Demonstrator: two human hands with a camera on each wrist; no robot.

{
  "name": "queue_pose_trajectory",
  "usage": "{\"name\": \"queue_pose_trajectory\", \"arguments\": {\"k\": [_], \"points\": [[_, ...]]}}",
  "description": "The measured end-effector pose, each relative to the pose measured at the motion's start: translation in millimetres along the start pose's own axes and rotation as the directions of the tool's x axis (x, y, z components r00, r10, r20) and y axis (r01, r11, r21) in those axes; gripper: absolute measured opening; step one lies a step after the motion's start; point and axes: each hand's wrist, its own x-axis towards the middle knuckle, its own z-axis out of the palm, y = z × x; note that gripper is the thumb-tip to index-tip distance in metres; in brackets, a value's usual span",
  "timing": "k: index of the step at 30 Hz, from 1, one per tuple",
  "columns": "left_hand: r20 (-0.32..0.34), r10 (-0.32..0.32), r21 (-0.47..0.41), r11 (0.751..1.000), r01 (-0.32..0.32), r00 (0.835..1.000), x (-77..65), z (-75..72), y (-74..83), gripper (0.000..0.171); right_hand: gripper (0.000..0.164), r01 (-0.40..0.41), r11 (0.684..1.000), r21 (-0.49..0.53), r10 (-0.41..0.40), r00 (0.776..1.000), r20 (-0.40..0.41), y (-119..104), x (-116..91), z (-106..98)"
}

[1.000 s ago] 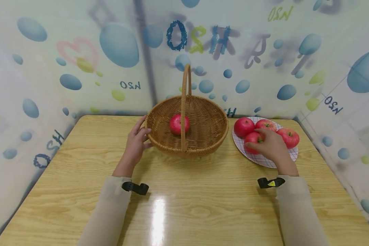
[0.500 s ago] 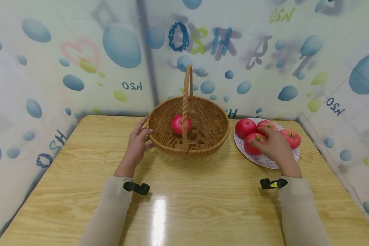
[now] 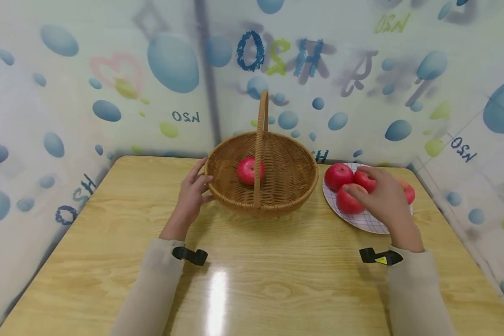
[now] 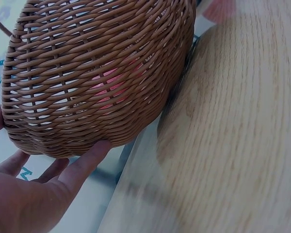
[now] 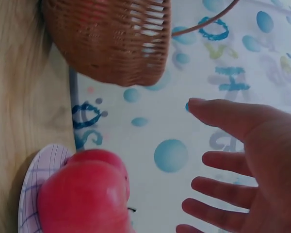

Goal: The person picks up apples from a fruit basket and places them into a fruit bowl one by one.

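My left hand is at the left side of a brown wicker basket, with a finger hooked over the rim. In the left wrist view, the thumb presses the outside of the weave. One red apple lies inside the basket, left of its tall handle. Over a plate at the right, my right hand hovers with fingers spread and nothing held. Below its thumb sits the front apple; more apples lie around it, including a left one and a right one partly covered by the hand.
The checked white plate stands right of the basket on a wooden table. A patterned wall sheet rises right behind the table's back edge. A black strap with a small device is on each wrist.
My right hand has lifted off the front apple and drawn back to the right, its fingers opening. My left hand keeps its place on the basket. The head view has shifted slightly.
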Motion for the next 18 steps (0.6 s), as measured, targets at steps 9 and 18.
{"name": "queue_pose_trajectory", "arguments": {"k": [9,18], "points": [[-0.006,0.006,0.021,1.0,-0.006,1.0,-2.8,-2.7,1.9,0.066,0.063,0.104,0.985,0.139,-0.096,0.993,-0.067,-34.8,2.5,4.7],[-0.002,0.006,0.025,1.0,-0.006,1.0,-2.0,-2.5,0.6,0.065,0.063,0.267,0.934,0.236,-0.278,0.961,0.012,-75.3,27.7,19.1]]}}
